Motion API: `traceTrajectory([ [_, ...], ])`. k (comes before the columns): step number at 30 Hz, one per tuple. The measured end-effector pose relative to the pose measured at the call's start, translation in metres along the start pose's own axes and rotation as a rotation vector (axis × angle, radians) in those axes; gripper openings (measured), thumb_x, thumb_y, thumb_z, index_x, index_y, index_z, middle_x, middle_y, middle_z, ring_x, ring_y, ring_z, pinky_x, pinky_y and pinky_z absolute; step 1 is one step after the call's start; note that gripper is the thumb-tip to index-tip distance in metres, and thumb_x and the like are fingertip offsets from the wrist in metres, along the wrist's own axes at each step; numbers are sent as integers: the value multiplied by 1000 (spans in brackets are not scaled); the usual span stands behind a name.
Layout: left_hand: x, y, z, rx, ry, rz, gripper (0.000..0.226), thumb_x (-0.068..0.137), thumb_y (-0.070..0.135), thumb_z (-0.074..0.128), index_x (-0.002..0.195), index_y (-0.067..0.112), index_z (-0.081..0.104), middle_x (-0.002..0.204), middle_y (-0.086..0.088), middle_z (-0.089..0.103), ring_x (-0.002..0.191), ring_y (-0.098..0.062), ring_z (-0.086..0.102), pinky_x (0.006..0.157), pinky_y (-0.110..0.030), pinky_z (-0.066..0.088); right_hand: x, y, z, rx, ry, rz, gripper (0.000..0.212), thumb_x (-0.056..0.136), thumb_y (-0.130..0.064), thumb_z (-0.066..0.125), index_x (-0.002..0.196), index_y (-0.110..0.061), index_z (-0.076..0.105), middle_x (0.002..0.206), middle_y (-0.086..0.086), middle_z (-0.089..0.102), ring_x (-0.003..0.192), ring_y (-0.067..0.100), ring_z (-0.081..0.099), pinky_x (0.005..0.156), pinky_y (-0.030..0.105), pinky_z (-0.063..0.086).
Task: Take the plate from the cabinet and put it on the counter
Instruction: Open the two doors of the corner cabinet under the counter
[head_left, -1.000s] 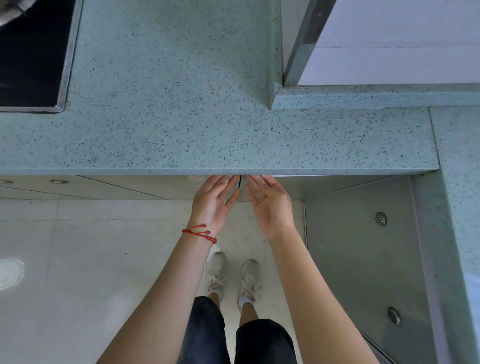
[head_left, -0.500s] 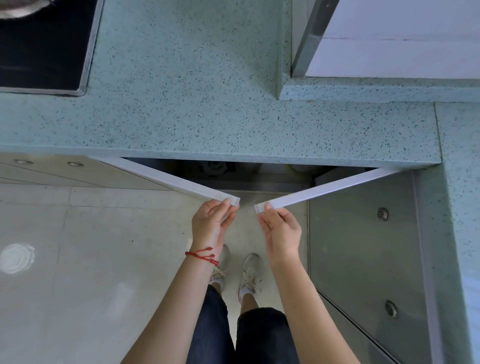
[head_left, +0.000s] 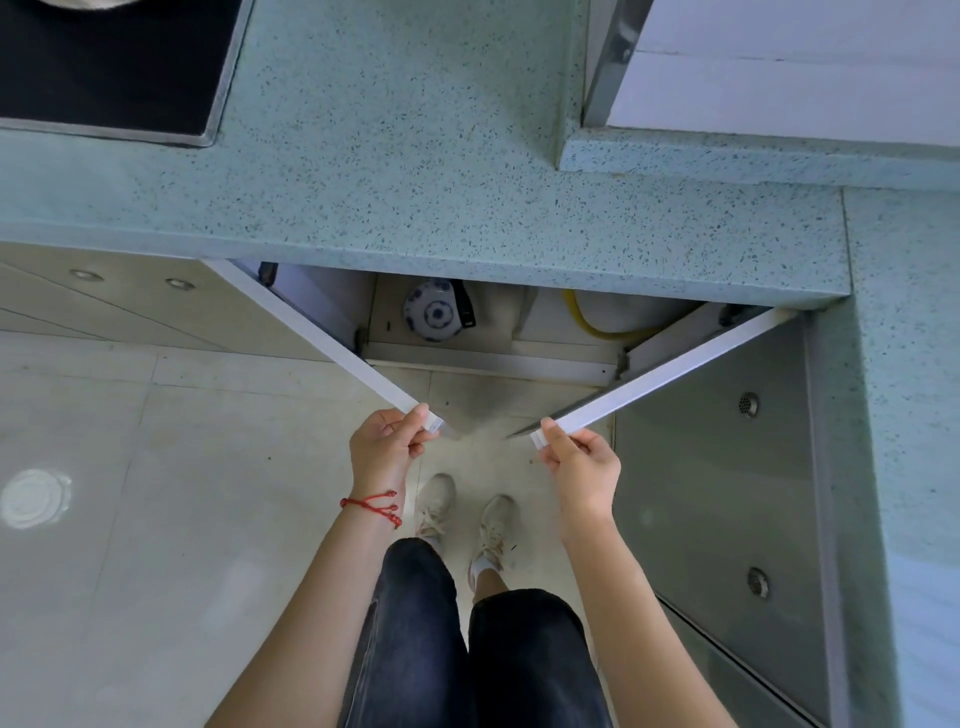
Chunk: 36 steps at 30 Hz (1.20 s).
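My left hand (head_left: 387, 447) is pinched on the free end of the left door (head_left: 322, 343), thumb on top and fingers curled under its edge; my right hand (head_left: 584, 462) is clamped the same way on the end of the right door (head_left: 670, 376). A second ago both palms were flat against the shut seam under the counter lip; half a second ago the doors were only cracked into a narrow V. Now I have drawn them much wider, and the V opens toward me with my hands apart at its two tips, my shoes below and between them.

That swing has changed what I can see. Beyond my hands, between the two doors, the cabinet floor (head_left: 493, 358) is now exposed. Farther in, ahead of my left hand and a little to its right, sits a blue-and-white dish (head_left: 435, 310), which I take to be the plate, with something dark just beside it on the right. Ahead of my right hand a yellow hose (head_left: 597, 325) curves along the back.

Farthest off, above the opening, the counter (head_left: 441, 197) lies bare and speckled, with the hob (head_left: 114, 62) off to the far left.

The plate is not yet touched. I judge the doors nearly wide enough; next I would let go of one and reach in.
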<state>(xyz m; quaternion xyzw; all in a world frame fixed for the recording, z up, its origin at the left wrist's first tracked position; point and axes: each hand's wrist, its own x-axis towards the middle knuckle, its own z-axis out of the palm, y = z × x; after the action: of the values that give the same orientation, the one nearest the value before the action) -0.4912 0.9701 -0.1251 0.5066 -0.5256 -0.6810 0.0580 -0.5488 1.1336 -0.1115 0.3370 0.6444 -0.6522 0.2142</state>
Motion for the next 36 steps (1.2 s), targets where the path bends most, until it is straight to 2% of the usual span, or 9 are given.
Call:
traceTrajectory([
  [2, -3, -2, -5, 16, 16, 9, 29, 81, 18, 66, 57, 13, 49, 40, 9, 59, 57, -12, 58, 63, -24, 46, -4, 3, -9, -31, 1, -25, 19, 80, -15, 69, 79, -7, 52, 66, 1, 52, 61, 11, 55, 50, 3, 45],
  [6, -7, -6, -19, 81, 41, 26, 35, 80, 21, 67, 54, 13, 46, 34, 10, 54, 54, -16, 46, 59, -23, 43, -13, 6, -25, -88, 0, -55, 17, 82, -12, 67, 75, -8, 52, 65, 0, 50, 60, 10, 53, 49, 3, 44],
  [9, -9, -9, -32, 146, 28, 35, 35, 79, 22, 68, 52, 14, 46, 33, 11, 53, 46, -11, 47, 56, -22, 42, -21, 9, -36, -189, 23, -105, 25, 82, -11, 64, 63, -14, 48, 63, 2, 49, 57, 10, 48, 44, 2, 38],
  [14, -13, -9, -54, 174, -34, 48, 32, 78, 21, 69, 55, 14, 48, 35, 8, 57, 36, -3, 46, 49, -18, 42, -32, 12, -56, -292, 34, -138, 25, 81, -12, 62, 61, -18, 48, 61, -1, 51, 54, 7, 46, 56, 19, 38],
  [21, -22, -9, -92, 212, -76, 44, 30, 78, 17, 70, 58, 13, 48, 33, 8, 57, 37, -3, 49, 49, -20, 41, -40, 21, -80, -364, 58, -167, 23, 78, -12, 61, 61, -12, 46, 59, 3, 43, 62, 18, 39, 63, 27, 36],
  [27, -22, -11, -122, 259, -77, 48, 31, 76, 15, 71, 57, 13, 47, 32, 9, 56, 34, 0, 51, 44, -18, 42, -44, 27, -106, -417, 70, -192, 11, 71, -14, 61, 67, -13, 51, 69, 12, 42, 69, 21, 38, 70, 31, 35],
  [29, -23, -12, -129, 263, -73, 46, 31, 77, 14, 71, 57, 12, 47, 34, 5, 57, 33, 0, 51, 40, -15, 42, -44, 29, -115, -409, 68, -193, 8, 71, -13, 60, 68, -14, 52, 69, 12, 42, 70, 21, 38, 71, 31, 36],
  [32, -23, -13, -139, 262, -63, 38, 30, 77, 14, 71, 59, 11, 48, 54, -8, 56, 33, -1, 49, 35, -11, 40, -43, 34, -125, -368, 78, -197, 7, 74, -11, 60, 71, -13, 54, 71, 13, 44, 69, 21, 41, 69, 25, 42],
  [36, -25, -15, -153, 255, -53, 11, 27, 77, 17, 71, 60, 9, 51, 58, -10, 55, 42, -12, 44, 44, -18, 40, -42, 41, -136, -227, 103, -190, 10, 82, -13, 64, 76, -9, 57, 70, 10, 50, 72, 17, 54, 65, 11, 52],
])
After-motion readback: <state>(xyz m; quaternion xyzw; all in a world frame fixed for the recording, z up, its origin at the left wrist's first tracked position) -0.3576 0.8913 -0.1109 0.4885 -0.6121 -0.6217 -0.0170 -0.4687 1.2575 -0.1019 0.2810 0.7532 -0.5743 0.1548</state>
